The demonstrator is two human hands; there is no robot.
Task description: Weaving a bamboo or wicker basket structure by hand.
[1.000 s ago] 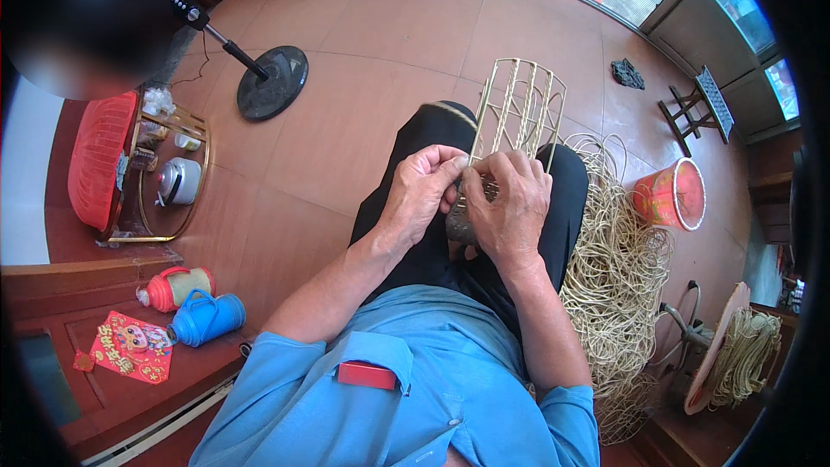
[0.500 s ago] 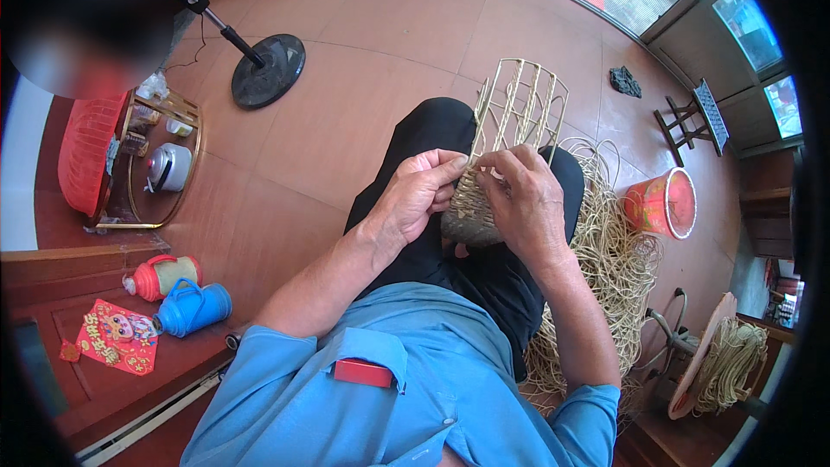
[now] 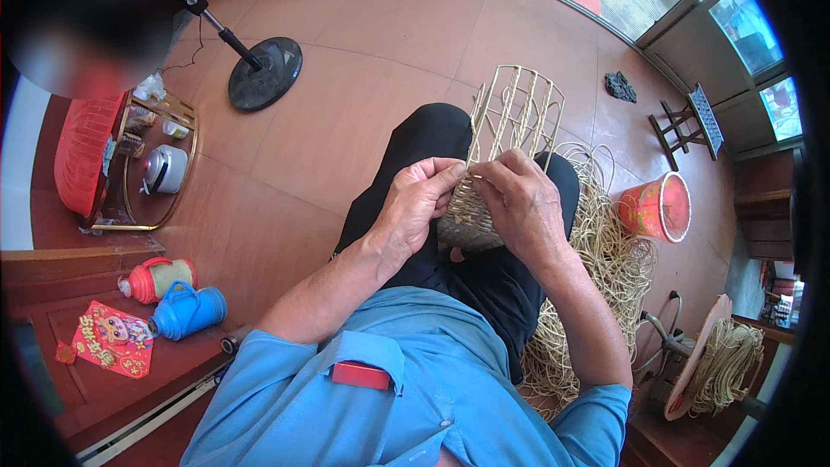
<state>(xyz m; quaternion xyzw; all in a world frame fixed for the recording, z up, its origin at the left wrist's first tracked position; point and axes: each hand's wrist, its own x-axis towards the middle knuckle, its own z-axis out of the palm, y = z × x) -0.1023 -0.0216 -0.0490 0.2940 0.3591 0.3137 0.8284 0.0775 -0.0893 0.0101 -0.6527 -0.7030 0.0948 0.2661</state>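
A half-woven basket (image 3: 468, 214) of pale cord rests between my knees. Its lower part is tightly woven, while bare wire frame and cord-wrapped bars stand out at the far end. My left hand (image 3: 413, 209) is closed in a pinch at the left edge of the weave. Close beside it, my right hand (image 3: 526, 207) has thumb and forefinger pressed together over the weave, apparently on a strand of cord. The fingers hide most of that strand. A large loose heap of the same pale cord (image 3: 596, 294) lies on the floor by my right leg.
A red bucket (image 3: 641, 210) stands beyond the cord heap, with a cord reel (image 3: 700, 355) nearer me. A low folding stool (image 3: 692, 125) is farther right. On the left are a fan base (image 3: 265, 74), a kettle (image 3: 166, 169) on a rack, and red (image 3: 164, 278) and blue (image 3: 190, 310) flasks.
My right thumb and forefinger have come together and moved slightly left, closer to my left fingertips. My left hand keeps its pinch. The whole view has shifted a little.
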